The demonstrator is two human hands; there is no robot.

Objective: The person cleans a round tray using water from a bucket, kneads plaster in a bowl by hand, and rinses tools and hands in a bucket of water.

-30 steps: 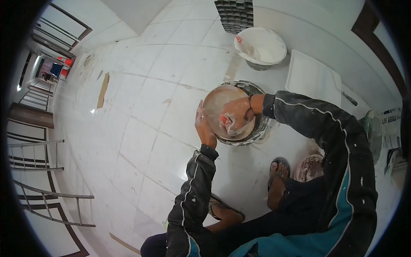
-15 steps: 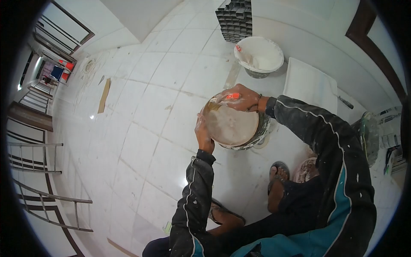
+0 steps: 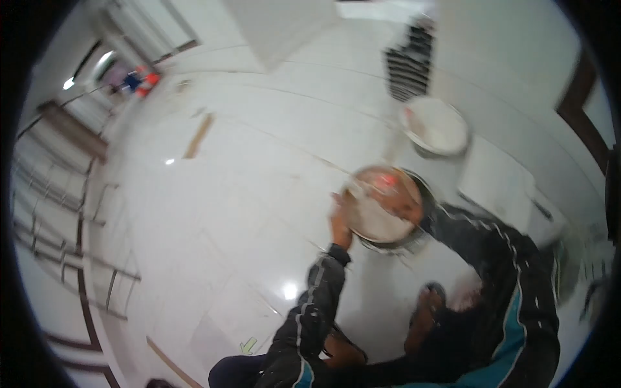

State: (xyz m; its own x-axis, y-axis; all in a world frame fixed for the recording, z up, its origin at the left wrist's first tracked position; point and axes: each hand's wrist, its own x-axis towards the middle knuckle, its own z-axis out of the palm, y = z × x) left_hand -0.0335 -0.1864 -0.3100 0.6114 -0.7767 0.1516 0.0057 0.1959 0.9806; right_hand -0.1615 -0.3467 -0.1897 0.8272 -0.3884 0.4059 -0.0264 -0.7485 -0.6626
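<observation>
A glossy white floor [image 3: 246,194] spreads under everything, with metal frames [image 3: 113,278] standing along its left side. A white flat board [image 3: 495,174] lies to the right near the wall, and a stack of dark pieces [image 3: 409,68] stands behind a wide white basin [image 3: 446,129]. Nearer the person is a dark bucket [image 3: 424,187], and on top of it sits a round pan [image 3: 378,223] of pale paste. A brown strip [image 3: 198,136] lies well apart on the floor. The right hand [image 3: 401,197] is over the pan, fingers closed around a red-orange object [image 3: 387,181]; blur hides its shape. The left hand [image 3: 339,223] presses against the pan's near left edge; whether its fingers pinch the rim, I cannot tell.
</observation>
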